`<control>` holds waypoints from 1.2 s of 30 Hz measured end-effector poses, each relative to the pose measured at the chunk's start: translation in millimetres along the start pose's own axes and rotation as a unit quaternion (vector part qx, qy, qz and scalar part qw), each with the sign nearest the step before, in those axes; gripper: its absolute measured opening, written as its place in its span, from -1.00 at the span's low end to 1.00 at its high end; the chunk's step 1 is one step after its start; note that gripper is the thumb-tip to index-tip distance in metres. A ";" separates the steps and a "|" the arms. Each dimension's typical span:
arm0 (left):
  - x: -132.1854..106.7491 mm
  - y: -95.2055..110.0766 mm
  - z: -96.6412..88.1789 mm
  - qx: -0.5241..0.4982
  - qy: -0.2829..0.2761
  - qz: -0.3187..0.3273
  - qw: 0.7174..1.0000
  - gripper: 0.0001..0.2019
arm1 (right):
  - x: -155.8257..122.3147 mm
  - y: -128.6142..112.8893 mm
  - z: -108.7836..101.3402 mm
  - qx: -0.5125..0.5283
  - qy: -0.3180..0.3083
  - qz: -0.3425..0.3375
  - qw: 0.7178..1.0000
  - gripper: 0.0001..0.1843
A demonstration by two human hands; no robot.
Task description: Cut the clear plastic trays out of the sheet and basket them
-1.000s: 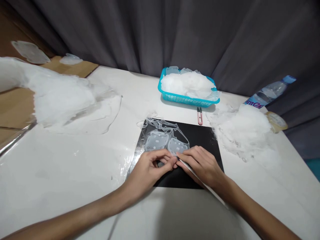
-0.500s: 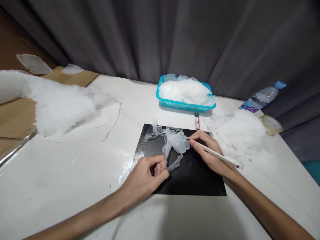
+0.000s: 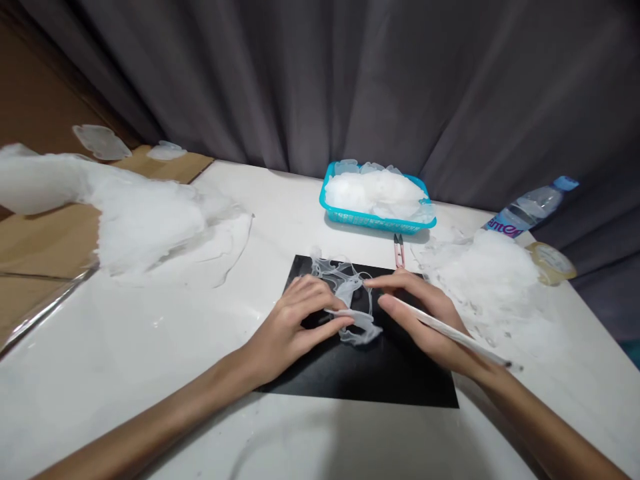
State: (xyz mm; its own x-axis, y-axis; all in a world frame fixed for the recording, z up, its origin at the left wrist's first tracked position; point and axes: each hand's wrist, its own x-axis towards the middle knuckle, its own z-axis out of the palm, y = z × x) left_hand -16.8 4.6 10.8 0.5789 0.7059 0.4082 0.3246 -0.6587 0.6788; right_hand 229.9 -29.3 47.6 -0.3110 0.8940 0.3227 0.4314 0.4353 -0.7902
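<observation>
A crumpled strip of clear soft film (image 3: 350, 293) lies on a black mat (image 3: 370, 367) in the middle of the white table. My left hand (image 3: 295, 320) rests on the mat with fingers stretched out, fingertips pressing on the film's near edge. My right hand (image 3: 425, 313) is just right of the film. It holds a thin white stick-like tool (image 3: 460, 337) along the palm, and its forefinger reaches out to touch the film.
A turquoise basket (image 3: 375, 220) of clear pieces stands behind the mat, with small red snips (image 3: 399, 250) in front of it. Heaps of clear film lie at the left (image 3: 140, 220) and right (image 3: 485, 273). A water bottle (image 3: 530, 207) and tape roll (image 3: 550, 261) sit far right.
The film sheet was lifted off the mat by both hands and now lies crumpled. My left hand went from a pinch to flat fingers. The view shifted slightly.
</observation>
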 end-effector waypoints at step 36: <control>10.7 -10.6 -13.7 -0.319 0.211 -0.377 0.843 -0.76 | -3.4 14.0 21.4 -0.403 0.020 -0.213 0.890 -0.76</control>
State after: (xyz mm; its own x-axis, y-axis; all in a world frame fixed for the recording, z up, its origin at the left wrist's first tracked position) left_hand -24.3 22.7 16.3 0.0262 0.9800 -0.1973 -0.0659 0.1986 0.9779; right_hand 218.9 -28.5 24.3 -0.5689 0.6256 0.5338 0.7537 0.6563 0.0340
